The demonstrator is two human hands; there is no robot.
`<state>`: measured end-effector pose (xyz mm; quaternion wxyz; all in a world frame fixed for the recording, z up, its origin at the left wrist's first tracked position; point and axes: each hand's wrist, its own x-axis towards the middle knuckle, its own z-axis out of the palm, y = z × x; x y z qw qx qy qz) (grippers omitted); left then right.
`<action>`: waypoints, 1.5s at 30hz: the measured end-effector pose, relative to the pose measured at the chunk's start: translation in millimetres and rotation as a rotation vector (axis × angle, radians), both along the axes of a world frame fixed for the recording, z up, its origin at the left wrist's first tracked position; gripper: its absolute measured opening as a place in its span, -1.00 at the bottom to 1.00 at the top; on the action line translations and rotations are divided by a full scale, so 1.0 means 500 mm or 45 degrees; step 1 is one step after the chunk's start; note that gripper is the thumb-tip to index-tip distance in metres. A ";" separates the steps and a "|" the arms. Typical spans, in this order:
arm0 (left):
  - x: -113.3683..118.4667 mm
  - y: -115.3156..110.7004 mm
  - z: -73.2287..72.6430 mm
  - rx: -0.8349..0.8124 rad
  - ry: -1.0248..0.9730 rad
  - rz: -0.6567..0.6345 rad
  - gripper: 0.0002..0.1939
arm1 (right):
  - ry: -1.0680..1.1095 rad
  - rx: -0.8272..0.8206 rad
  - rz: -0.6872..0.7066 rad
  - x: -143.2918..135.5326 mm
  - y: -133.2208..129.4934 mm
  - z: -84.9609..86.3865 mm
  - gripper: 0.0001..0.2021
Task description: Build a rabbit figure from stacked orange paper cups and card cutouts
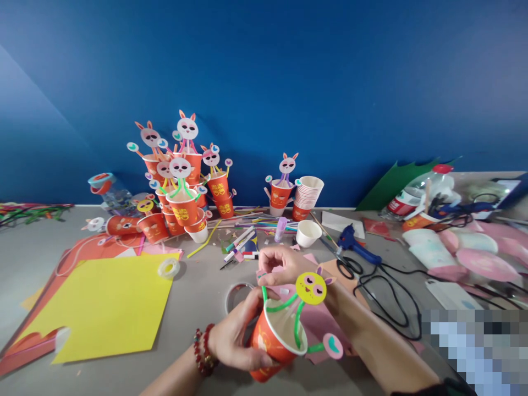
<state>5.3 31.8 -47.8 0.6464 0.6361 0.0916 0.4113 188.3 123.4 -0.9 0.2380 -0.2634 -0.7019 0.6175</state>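
My left hand (pixel 235 338) is wrapped round a red paper cup (pixel 266 335), tilted with its white rim toward me. Green pipe cleaners (pixel 297 324) stick out of the cup. One carries a yellow paper rabbit face (pixel 311 288), and another ends in a pink disc (pixel 333 346) with a teal heart. My right hand (pixel 284 263) reaches across behind the cup. Its fingers are pinched on a small pinkish paper piece (pixel 260 274) by the tip of the left green pipe cleaner. That piece is mostly covered by the fingers.
Finished rabbit cups (pixel 183 206) stand stacked at the back left. White-rimmed cups (pixel 308 192) are stacked at the back. Yellow paper (pixel 119 308) and a tape roll (pixel 168 268) lie left. To the right are a blue glue gun (pixel 357 245), its cord, scissors (pixel 348 268) and a bottle (pixel 424 190).
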 end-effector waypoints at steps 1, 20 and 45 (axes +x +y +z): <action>0.000 0.000 0.000 -0.001 0.001 -0.002 -0.14 | -0.012 0.009 -0.023 0.001 -0.001 0.002 -0.68; -0.001 0.003 -0.004 0.041 0.106 0.032 -0.17 | 0.081 -0.219 0.126 -0.014 -0.026 0.029 -0.76; -0.004 0.004 -0.021 0.185 0.194 0.089 -0.05 | 0.090 -0.271 0.172 -0.013 -0.025 0.010 -0.65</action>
